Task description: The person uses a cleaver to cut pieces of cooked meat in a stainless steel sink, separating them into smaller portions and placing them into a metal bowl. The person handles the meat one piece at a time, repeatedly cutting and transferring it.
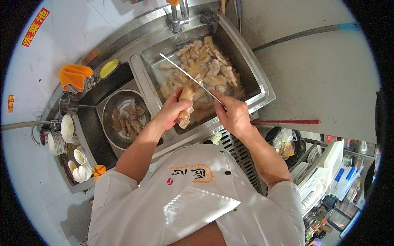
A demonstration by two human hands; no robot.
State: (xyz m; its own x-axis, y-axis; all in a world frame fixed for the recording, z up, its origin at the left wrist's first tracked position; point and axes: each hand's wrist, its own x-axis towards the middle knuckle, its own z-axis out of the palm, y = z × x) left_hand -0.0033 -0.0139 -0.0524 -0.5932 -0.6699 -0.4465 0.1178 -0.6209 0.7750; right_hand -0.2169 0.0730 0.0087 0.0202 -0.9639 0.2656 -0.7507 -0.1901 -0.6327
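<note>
Over the near edge of the right sink basin, my left hand [171, 111] grips a pale piece of raw meat [186, 103], which looks like a trotter, held upright in the view. My right hand [233, 114] is closed around the near end of a long thin metal tool [180, 68]; its exact kind cannot be told. The tool slants up to the left, crossing the top of the held piece. Many similar pieces of meat [212, 66] lie in water in the right basin. A round metal strainer or bowl [106, 135] with darker meat pieces [130, 118] sits in the middle basin.
A faucet [175, 26] and black scouring pad [209, 17] are at the sink's back rim. Leftward are an orange cloth [74, 75], a yellow-green dish [109, 68], a metal pot [69, 103] and stacked white bowls [57, 143]. Dish racks [312, 184] stand at the right.
</note>
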